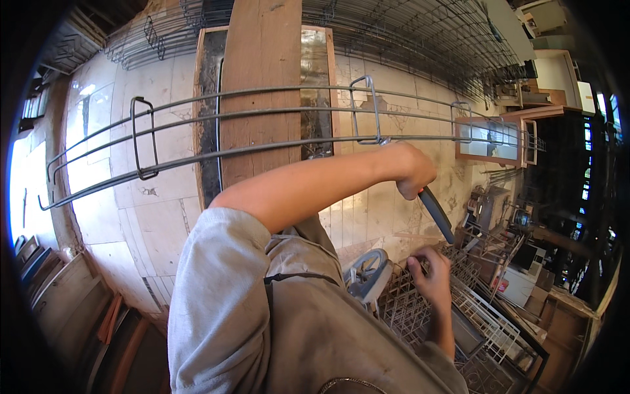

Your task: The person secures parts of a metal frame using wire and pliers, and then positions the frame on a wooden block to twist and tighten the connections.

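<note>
My left hand (415, 169) reaches across to the right, closed around a hand tool with a long dark handle (437, 215). The tool's metal end is at a stirrup (378, 111) on the lowest bar of a long steel rebar cage (262, 144). Most of its head is hidden by the hand, so its exact kind is unclear. The cage has several long bars and rectangular stirrups, and lies crosswise over a wooden plank (262, 59). My right hand (433, 270) is held lower right, apart from the cage, fingers loosely curled and thumb apart, with nothing visible in it.
More rebar cages (420, 36) are stacked at the back. A wood-framed panel (485, 157) sits under the cage's right end. A grey plastic chair (367, 276) stands close to my body, beside metal grilles (489, 318). Boards (72, 302) lean at the lower left.
</note>
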Motion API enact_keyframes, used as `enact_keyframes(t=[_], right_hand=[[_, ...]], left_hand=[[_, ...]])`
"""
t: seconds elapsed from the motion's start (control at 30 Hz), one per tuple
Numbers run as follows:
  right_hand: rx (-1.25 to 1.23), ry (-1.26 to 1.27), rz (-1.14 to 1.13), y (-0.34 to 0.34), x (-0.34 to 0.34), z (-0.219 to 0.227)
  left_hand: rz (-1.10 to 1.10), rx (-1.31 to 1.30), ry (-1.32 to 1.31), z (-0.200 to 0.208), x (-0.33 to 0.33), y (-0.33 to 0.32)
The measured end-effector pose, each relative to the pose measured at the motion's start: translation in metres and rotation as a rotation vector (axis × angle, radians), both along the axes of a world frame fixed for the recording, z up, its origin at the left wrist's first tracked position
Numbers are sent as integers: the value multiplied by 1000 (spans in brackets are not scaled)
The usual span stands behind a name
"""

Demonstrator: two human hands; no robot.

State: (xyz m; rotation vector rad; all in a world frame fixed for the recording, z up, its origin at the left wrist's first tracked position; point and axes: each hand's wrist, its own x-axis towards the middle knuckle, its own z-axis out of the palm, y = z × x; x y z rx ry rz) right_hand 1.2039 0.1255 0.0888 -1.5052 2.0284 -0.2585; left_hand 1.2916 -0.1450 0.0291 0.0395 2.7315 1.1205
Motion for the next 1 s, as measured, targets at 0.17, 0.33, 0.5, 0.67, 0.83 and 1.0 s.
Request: enact_keyframes(t=[0.17, 0.33, 0.5, 0.67, 0.83, 1.0], right_hand=[[-542, 823, 162, -67, 27, 57], [-77, 36, -91, -101, -23, 9], [413, -680, -312, -99, -51, 7], [715, -1125, -569, -108, -68, 16], [195, -319, -47, -105, -54, 35], [-17, 541, 239, -81, -15, 30]], left_hand=[[155, 46, -39, 6, 5, 1], [191, 19, 79, 4, 8, 3], [208, -304, 373, 0, 16, 29], [427, -386, 727, -28, 23, 51], [447, -281, 638, -28, 13, 46], [450, -232, 589, -24, 8, 43]])
